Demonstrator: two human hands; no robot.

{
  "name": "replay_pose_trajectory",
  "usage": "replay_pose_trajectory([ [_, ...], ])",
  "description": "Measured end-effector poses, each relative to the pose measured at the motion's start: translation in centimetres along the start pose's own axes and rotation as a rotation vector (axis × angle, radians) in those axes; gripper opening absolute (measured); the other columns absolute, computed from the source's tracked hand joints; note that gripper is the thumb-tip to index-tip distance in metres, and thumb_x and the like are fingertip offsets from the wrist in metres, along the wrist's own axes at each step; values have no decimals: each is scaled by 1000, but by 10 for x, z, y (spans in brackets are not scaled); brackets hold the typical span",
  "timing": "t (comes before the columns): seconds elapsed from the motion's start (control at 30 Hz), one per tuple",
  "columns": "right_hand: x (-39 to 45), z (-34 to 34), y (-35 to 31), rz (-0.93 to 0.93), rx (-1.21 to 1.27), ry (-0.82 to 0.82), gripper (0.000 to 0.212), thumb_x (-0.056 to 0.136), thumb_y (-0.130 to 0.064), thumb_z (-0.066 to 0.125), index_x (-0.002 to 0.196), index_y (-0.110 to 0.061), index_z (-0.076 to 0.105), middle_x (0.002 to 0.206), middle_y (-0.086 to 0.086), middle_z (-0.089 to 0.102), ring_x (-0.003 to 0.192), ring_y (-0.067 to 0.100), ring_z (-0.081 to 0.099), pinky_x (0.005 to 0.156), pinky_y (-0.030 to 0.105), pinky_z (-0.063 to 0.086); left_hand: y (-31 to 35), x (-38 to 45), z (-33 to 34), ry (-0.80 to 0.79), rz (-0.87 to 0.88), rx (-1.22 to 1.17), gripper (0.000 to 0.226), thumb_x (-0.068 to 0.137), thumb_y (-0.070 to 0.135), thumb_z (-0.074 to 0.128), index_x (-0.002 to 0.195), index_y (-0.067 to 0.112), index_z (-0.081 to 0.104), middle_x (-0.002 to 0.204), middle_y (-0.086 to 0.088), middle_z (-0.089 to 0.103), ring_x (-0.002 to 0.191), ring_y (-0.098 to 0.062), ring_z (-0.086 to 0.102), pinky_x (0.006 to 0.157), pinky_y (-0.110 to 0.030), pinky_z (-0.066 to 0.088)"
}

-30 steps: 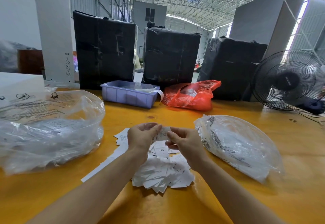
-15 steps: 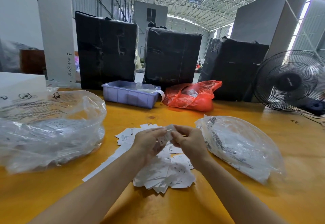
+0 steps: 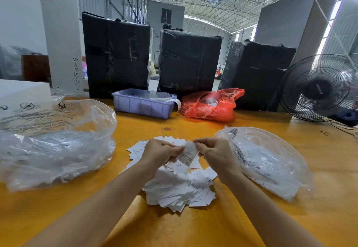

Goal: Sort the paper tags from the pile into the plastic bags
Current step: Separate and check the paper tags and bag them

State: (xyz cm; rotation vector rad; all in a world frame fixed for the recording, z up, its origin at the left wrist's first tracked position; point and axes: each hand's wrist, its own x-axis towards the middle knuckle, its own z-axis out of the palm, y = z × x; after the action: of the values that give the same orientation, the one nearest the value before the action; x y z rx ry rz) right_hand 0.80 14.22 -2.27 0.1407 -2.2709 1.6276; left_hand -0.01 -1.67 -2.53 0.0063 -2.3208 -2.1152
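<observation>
Both hands are up over the pile (image 3: 180, 190), and a single tag (image 3: 187, 152) hangs between them. The left hand (image 3: 160, 154) and right hand (image 3: 216, 154) each have fingers curled in, pinching the tag's upper corners, printed face toward the camera, an "XS" mark showing near its lower edge. Just beneath the fingers lies the loose heap of tags on the yellow surface (image 3: 193, 227). One clear bag (image 3: 56, 142) sits well off to the left of the fingers, another bag (image 3: 269, 161) just beside the right hand. The risk here: a misread size would send this tag into the wrong bag, and a light pinch on thin paper could let it flutter back into the heap.
</observation>
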Motion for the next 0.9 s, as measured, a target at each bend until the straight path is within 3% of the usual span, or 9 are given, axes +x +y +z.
replay_pose_trajectory([
  [0.1, -2, 0, -1, 7, -16, -50, 16, 91, -11, 59, 88, -5, 73, 70, 2, 68, 57, 8, 58, 47, 10, 41, 0, 1, 2, 60, -19, -96, 26, 76, 15, 78, 90, -6, 71, 75, -13, 72, 57, -14, 63, 43, -16, 40],
  [0.17, -4, 0, -1, -37, -101, -81, 27, 91, -22, 61, 79, -3, 74, 64, 7, 68, 53, 6, 59, 47, 15, 42, -1, 0, 4, 98, -9, -136, 22, 77, 14, 77, 87, -4, 71, 75, -11, 71, 56, -11, 61, 40, -12, 39],
  [0.27, -5, 0, -1, -117, -254, -82, 52, 88, -39, 61, 77, 11, 69, 67, 27, 65, 50, 2, 61, 53, 34, 47, -1, -1, 5, 140, 25, -160, 13, 77, 15, 77, 79, 2, 72, 71, -7, 69, 57, -9, 59, 46, -14, 41],
  [0.3, -5, 0, -2, -129, -258, -81, 50, 87, -41, 61, 79, 8, 71, 67, 24, 67, 51, 2, 62, 53, 35, 48, -1, -1, 5, 138, 33, -174, 13, 77, 14, 76, 78, 2, 72, 70, -6, 69, 55, -9, 61, 45, -14, 41],
  [0.4, -7, 0, -4, -82, -101, -147, 24, 85, -30, 66, 102, -13, 68, 77, 3, 71, 59, 4, 64, 52, 17, 46, 1, -2, 7, 96, 37, -219, 16, 79, 15, 75, 80, -1, 71, 66, -7, 71, 50, -8, 65, 38, -10, 39],
  [0.47, -6, -1, -3, 0, 24, -169, 26, 85, -15, 68, 109, -9, 66, 79, 3, 71, 60, 6, 65, 56, 15, 49, 2, -4, 8, 64, 27, -234, 15, 79, 16, 74, 78, 2, 70, 62, -5, 71, 49, -7, 65, 40, -12, 40],
  [0.53, -5, -2, -4, 64, 110, -130, 18, 83, -6, 68, 102, -5, 68, 77, 5, 71, 62, 10, 65, 58, 17, 51, 3, -4, 7, 20, 0, -213, 13, 81, 18, 73, 78, 5, 70, 66, -6, 73, 50, -6, 66, 44, -17, 39],
  [0.67, -4, -7, -8, 146, 206, -92, 6, 84, -7, 68, 81, -11, 71, 69, 6, 71, 58, 12, 65, 55, 20, 51, 9, -1, -3, -119, -90, -106, 16, 80, 19, 74, 84, 4, 71, 68, -7, 72, 49, -9, 61, 44, -17, 42],
  [0.9, -6, -6, -14, 57, 176, -72, 4, 84, -6, 67, 83, -4, 71, 64, 6, 71, 54, 13, 65, 54, 20, 51, 23, 0, -21, -184, -18, 116, 13, 73, 12, 79, 79, 2, 72, 59, -3, 67, 41, -4, 52, 43, -14, 43],
])
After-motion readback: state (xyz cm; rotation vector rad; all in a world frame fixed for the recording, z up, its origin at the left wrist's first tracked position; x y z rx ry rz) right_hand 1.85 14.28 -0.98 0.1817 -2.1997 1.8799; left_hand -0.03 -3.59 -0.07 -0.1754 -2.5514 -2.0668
